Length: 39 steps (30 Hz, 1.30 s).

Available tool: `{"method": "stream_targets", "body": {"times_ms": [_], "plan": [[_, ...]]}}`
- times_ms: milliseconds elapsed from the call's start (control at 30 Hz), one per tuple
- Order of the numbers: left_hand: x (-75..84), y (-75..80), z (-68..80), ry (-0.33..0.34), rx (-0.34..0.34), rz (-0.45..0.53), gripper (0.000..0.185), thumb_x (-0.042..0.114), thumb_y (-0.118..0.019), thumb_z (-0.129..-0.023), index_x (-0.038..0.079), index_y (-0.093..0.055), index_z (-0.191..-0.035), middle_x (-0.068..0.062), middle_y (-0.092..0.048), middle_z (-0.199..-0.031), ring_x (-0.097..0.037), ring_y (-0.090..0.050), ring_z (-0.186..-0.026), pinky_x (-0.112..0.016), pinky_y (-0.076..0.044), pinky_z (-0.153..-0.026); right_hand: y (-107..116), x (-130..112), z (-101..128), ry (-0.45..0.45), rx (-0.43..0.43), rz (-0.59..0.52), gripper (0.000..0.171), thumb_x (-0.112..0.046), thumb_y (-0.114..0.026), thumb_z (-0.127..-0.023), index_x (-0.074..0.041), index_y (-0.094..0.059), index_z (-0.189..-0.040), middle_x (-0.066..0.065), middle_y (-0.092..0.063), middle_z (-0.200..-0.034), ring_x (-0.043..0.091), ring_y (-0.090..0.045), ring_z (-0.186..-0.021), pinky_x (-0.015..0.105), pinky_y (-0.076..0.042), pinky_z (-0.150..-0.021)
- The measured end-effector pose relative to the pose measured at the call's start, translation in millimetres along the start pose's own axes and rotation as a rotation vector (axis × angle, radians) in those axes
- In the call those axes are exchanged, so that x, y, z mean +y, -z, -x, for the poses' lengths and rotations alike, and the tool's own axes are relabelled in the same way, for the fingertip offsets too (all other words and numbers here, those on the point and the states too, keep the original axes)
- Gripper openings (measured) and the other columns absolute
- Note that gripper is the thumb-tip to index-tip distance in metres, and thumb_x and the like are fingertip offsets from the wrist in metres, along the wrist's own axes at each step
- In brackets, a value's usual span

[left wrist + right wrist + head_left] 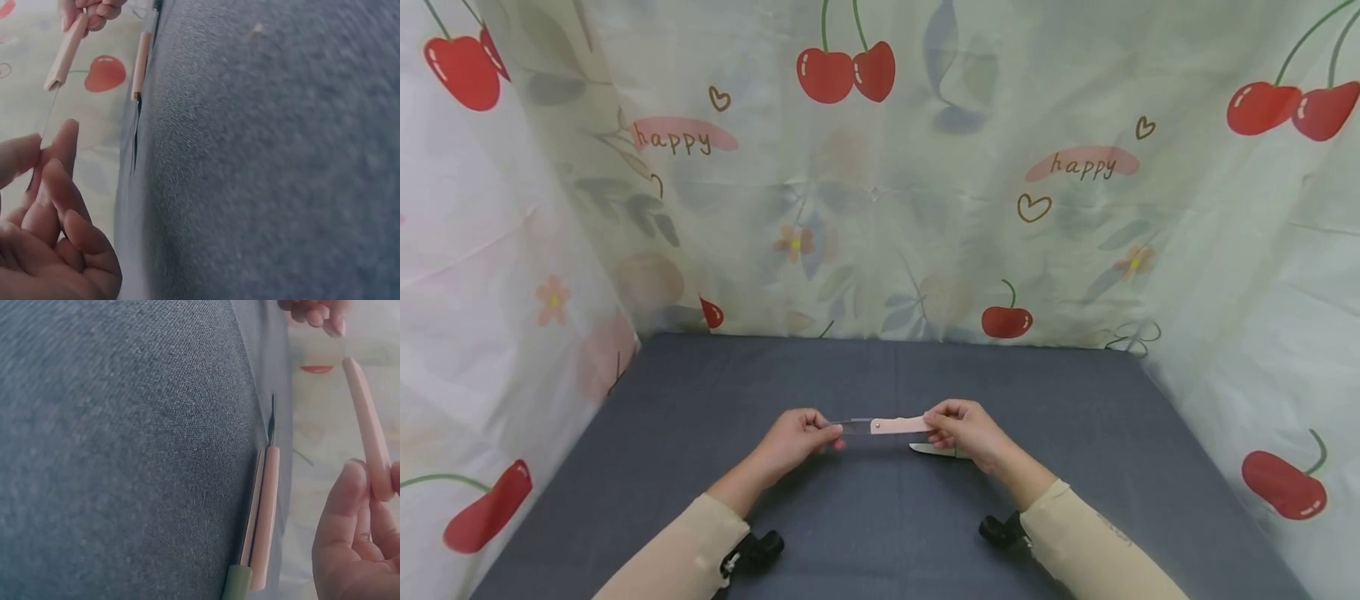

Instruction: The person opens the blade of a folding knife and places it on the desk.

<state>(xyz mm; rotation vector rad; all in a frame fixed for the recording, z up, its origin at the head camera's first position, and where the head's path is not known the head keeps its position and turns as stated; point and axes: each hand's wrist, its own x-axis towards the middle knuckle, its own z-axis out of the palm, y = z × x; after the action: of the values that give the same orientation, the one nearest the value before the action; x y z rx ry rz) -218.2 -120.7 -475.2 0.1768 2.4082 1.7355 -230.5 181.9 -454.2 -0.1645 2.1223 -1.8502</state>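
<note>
Held level above the cloth is a pink-handled folding knife with its thin blade out. My left hand pinches the blade toward its tip between thumb and fingers. At the other side my right hand pinches the end of the pink handle. Just below the right hand, a second knife lies on the cloth, its blade pointing left and its handle mostly hidden in the head view. The right wrist view shows that knife's pink handle beside a green-ended piece whose kind I cannot tell.
A dark grey-blue cloth covers the table. Patterned curtains with cherries and flowers stand at the back and on both sides. Each wrist wears a black camera, such as the left one.
</note>
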Motion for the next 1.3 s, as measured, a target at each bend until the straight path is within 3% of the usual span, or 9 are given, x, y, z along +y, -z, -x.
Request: {"method": "stream_targets", "body": {"times_ms": [167, 400, 600, 800, 1067, 1300], "plan": [[-4.2, 3.0, 2.8, 0.013, 0.059, -0.085, 0.02, 0.016, -0.074, -0.093, 0.003, -0.065, -0.08, -0.007, -0.074, -0.075, -0.018, -0.065, -0.069, -0.029, -0.045, -0.062, -8, 3, -3, -0.018, -0.01, 0.013, 0.019, -0.006, -0.064, -0.097, 0.011, -0.066, -0.105, 0.01, -0.069, -0.084, 0.014, -0.064, -0.069, 0.031, -0.058, -0.068], [-10.6, 14.8, 6.4, 0.077, 0.157, -0.202, 0.027, 0.024, -0.078, -0.089, 0.005, -0.063, -0.075, -0.004, -0.073, -0.071, -0.013, -0.056, -0.063, -0.029, -0.039, -0.059, -27, 2, -8, -0.054, -0.009, 0.068, 0.02, -0.007, -0.064, -0.097, 0.011, -0.067, -0.104, 0.013, -0.071, -0.082, 0.012, -0.064, -0.064, 0.027, -0.057, -0.062], [-12.3, 24.6, 9.4, 0.122, 0.191, -0.245, 0.031, 0.023, -0.075, -0.09, 0.006, -0.06, -0.07, -0.005, -0.073, -0.07, -0.014, -0.049, -0.059, -0.029, -0.036, -0.056, -47, 1, -15, -0.105, 0.014, 0.177, 0.015, -0.008, -0.064, -0.096, 0.006, -0.07, -0.098, 0.012, -0.07, -0.073, 0.01, -0.061, -0.055, 0.028, -0.056, -0.054], [-12.5, 29.8, 13.4, 0.166, 0.165, -0.324, 0.036, 0.024, -0.072, -0.093, 0.008, -0.056, -0.065, -0.003, -0.072, -0.068, -0.013, -0.042, -0.052, -0.028, -0.034, -0.053, -60, 6, -22, -0.127, 0.028, 0.252, 0.012, -0.004, -0.063, -0.094, 0.005, -0.068, -0.088, 0.011, -0.068, -0.066, 0.009, -0.058, -0.049, 0.024, -0.052, -0.048], [-12.9, 36.9, 11.2, 0.255, 0.099, -0.376, 0.038, 0.027, -0.071, -0.094, 0.01, -0.058, -0.063, 0.001, -0.07, -0.066, -0.013, -0.044, -0.05, -0.027, -0.036, -0.05, -65, 1, -27, -0.179, 0.02, 0.314, 0.017, -0.005, -0.062, -0.095, 0.004, -0.066, -0.081, 0.01, -0.068, -0.064, 0.008, -0.06, -0.048, 0.025, -0.054, -0.05], [-11.5, 42.6, 8.4, 0.307, 0.035, -0.335, 0.03, 0.023, -0.07, -0.094, 0.005, -0.067, -0.07, 0.001, -0.068, -0.061, -0.008, -0.044, -0.044, -0.023, -0.035, -0.046, -65, 2, -36, -0.199, 0.044, 0.435, 0.024, -0.011, -0.072, -0.092, 0.0, -0.07, -0.071, 0.007, -0.067, -0.058, 0.009, -0.06, -0.045, 0.027, -0.054, -0.049]]}}
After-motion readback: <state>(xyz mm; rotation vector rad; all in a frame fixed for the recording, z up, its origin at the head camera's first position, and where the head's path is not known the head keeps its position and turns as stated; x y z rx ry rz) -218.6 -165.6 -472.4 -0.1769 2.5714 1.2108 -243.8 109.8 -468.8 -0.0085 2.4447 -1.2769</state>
